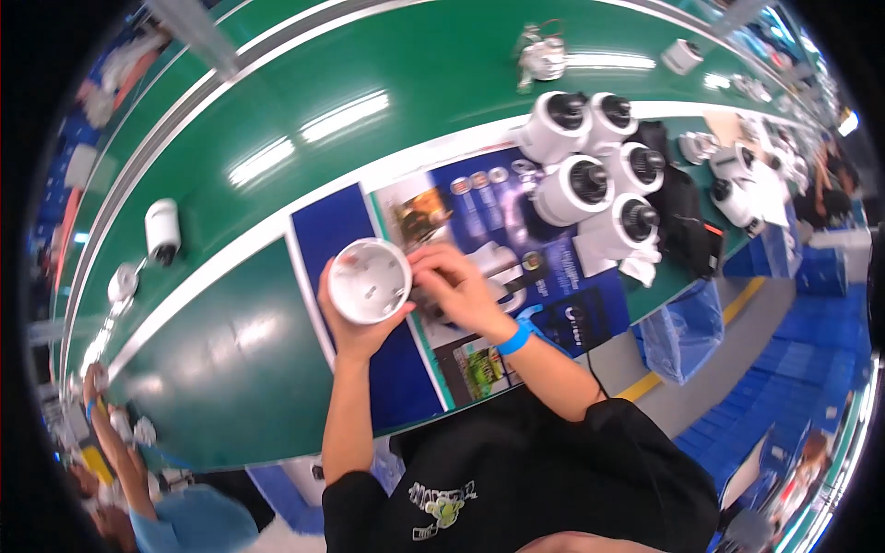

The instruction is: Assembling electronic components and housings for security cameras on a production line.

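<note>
Head view, probably steeply down, close.

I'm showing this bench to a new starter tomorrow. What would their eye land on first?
Probably the round white plastic housing at centre, cupped in the left hand with the right hand touching its edge. Next, the cluster of white dome cameras with black lenses to the upper right, on the glossy green worktable.

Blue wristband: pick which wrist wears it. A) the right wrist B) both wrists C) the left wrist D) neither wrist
A: the blue wristband circles the wrist of the right hand, while the left hand, holding the round white housing, has a bare wrist.
</note>
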A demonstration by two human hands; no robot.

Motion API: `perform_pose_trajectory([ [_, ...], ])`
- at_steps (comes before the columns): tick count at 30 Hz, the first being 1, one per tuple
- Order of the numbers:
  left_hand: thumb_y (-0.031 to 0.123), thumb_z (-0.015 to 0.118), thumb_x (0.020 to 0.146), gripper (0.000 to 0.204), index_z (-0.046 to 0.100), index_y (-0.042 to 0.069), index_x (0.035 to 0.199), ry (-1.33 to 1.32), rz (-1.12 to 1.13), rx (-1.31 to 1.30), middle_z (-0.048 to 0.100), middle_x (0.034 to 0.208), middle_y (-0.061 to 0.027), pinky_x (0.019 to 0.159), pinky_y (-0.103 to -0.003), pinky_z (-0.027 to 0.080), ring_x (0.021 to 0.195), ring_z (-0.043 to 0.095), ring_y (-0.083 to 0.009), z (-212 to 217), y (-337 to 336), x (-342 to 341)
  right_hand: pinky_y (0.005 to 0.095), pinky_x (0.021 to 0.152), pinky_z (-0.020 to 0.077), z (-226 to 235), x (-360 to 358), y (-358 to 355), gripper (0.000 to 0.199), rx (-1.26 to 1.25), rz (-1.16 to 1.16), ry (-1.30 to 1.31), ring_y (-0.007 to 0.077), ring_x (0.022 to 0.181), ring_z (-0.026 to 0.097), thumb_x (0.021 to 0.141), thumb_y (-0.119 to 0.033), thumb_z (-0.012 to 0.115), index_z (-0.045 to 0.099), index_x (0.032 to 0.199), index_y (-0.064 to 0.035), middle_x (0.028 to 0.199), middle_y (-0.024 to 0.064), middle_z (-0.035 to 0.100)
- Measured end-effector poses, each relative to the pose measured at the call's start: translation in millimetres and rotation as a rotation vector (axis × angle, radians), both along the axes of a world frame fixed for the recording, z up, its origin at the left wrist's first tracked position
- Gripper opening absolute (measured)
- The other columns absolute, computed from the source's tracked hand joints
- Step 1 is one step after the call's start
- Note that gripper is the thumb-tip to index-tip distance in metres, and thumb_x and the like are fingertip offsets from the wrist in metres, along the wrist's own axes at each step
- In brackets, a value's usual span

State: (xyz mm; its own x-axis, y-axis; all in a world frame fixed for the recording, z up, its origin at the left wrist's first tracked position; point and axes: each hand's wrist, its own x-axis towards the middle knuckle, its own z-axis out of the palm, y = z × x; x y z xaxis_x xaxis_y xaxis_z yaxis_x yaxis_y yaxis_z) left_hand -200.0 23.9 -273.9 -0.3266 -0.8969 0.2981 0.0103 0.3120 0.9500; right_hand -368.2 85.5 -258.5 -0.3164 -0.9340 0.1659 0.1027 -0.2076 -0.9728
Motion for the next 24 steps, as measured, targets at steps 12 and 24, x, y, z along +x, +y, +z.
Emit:
perform_pose_trajectory([
  [12,0.011,0.091,0.059,0.114,0.016,0.005,0.144,0.147,-0.015,0.061,0.035,0.143,-0.0198,0.103,-0.042,0.043,0.128,0.044,-0.0301,-1,1,-1,0.0239,0.074,0.0487,7,2,4,0.012,0.084,0.046,0.007,0.014,0.094,0.059,0.087,0.0,0.059,0.063,0.098,-0.0017,0.112,0.0074,0.059],
  [24,0.015,0.092,0.06,0.112,0.018,0.004,0.144,0.147,-0.03,0.06,0.04,0.138,-0.0168,0.102,-0.039,0.044,0.125,0.046,-0.0275,1,5,3,0.0264,0.088,0.049,0,4,8,0.014,0.063,0.064,0.05,0.014,0.105,0.057,0.09,0.004,0.054,0.06,0.103,0.0015,0.119,0.0092,0.055],
])
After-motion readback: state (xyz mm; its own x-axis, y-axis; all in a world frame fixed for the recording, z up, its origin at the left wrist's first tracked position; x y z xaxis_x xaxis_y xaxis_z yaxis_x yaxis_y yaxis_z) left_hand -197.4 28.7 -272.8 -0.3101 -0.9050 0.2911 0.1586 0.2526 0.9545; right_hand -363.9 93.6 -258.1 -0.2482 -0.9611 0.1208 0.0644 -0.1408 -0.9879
